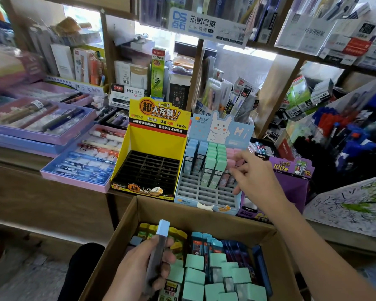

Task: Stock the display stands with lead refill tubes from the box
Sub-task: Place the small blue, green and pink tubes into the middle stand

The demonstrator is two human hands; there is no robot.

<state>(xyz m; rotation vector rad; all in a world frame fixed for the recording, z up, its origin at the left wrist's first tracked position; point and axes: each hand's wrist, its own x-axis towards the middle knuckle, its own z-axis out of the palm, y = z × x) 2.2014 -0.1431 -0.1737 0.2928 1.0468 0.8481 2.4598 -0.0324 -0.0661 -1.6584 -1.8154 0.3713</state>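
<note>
A cardboard box (204,210) in front of me holds several lead refill tubes with green, blue and yellow caps (206,274). My left hand (148,268) grips a blue-capped refill tube (159,246) above the box. My right hand (252,172) reaches into the light-blue rabbit display stand (195,194), fingers pinching a pink-capped tube (231,164) in its right column. That stand carries blue, green and pink tubes in its back rows; its front slots are bare. The yellow display stand (126,157) beside it shows only black slots.
Purple trays of pens (41,124) lie on the counter at left. A purple lead display (291,177) sits right of the rabbit stand. Pen bins (345,135) fill the right side, and packed shelves rise behind.
</note>
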